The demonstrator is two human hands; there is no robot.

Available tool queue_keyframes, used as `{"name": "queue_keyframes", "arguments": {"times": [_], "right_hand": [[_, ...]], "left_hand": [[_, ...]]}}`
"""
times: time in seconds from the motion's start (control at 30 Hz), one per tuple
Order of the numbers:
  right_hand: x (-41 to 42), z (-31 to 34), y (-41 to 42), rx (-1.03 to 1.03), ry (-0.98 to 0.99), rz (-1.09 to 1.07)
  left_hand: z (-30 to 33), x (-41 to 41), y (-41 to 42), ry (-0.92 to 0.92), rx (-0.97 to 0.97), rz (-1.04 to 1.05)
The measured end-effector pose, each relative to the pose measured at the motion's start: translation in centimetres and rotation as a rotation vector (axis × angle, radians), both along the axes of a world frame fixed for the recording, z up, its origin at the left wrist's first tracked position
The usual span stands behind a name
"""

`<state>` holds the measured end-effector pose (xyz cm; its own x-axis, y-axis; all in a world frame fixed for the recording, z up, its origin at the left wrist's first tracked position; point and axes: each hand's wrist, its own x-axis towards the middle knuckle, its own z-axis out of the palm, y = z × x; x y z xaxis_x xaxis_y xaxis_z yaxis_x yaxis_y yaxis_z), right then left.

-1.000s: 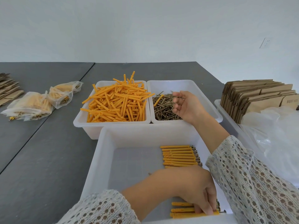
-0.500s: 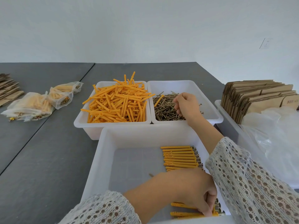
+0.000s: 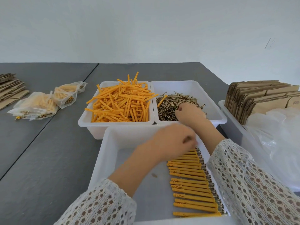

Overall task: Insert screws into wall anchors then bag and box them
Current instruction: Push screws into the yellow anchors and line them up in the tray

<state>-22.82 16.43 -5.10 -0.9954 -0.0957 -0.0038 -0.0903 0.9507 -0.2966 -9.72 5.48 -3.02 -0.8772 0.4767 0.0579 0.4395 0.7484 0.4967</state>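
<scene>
A white bin [image 3: 81,123] holds a heap of orange wall anchors [image 3: 120,104]. Beside it on the right, a second white bin [image 3: 217,114] holds brass screws [image 3: 172,103]. My right hand [image 3: 190,113] lies knuckles up in that pile, with its fingers curled down among the screws. In the near white tray [image 3: 110,143], a row of anchors with screws in them [image 3: 190,184] lines the right side. My left hand [image 3: 175,140] hovers blurred over the far end of this row. Its fingers are curled and I see nothing in them.
Filled clear bags of anchors [image 3: 37,106] lie on the grey table at the left, near flat cardboard [image 3: 9,88]. At the right, a white tray [image 3: 230,120] carries upright flat cartons [image 3: 259,96] and loose clear plastic bags [image 3: 276,135].
My left hand has let go of the anchors at the tray's near end and risen toward the far end. My right hand has turned knuckles up and sunk into the screws.
</scene>
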Motion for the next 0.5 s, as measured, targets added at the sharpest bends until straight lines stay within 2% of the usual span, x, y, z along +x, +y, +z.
{"name": "queue_keyframes", "arguments": {"times": [0.07, 0.13, 0.2, 0.27, 0.33, 0.4, 0.5], "right_hand": [[0.1, 0.0, -0.1, -0.016, -0.001, -0.007], [0.2, 0.1, 0.0, -0.005, -0.003, -0.014], [0.3, 0.3, -0.1, 0.028, -0.014, -0.028], [0.4, 0.4, -0.2, 0.041, -0.015, -0.044], [0.6, 0.4, -0.3, 0.026, 0.006, -0.063], [0.6, 0.3, -0.2, -0.011, 0.055, -0.079], [0.4, -0.1, -0.1, -0.112, 0.145, -0.071]], "left_hand": [[0.8, -1.0, -2.6, 0.178, 0.007, 0.185], [0.9, -1.8, -5.0, 0.285, 0.062, 0.373], [0.4, -2.2, -7.0, 0.386, 0.034, 0.571], [-0.3, -2.8, -8.9, 0.36, -0.076, 0.743], [-0.9, -3.0, -9.7, 0.215, -0.222, 0.851], [-1.4, -3.1, -9.6, 0.117, -0.267, 0.866], [-1.4, -3.5, -9.7, 0.088, -0.241, 0.815]]}}
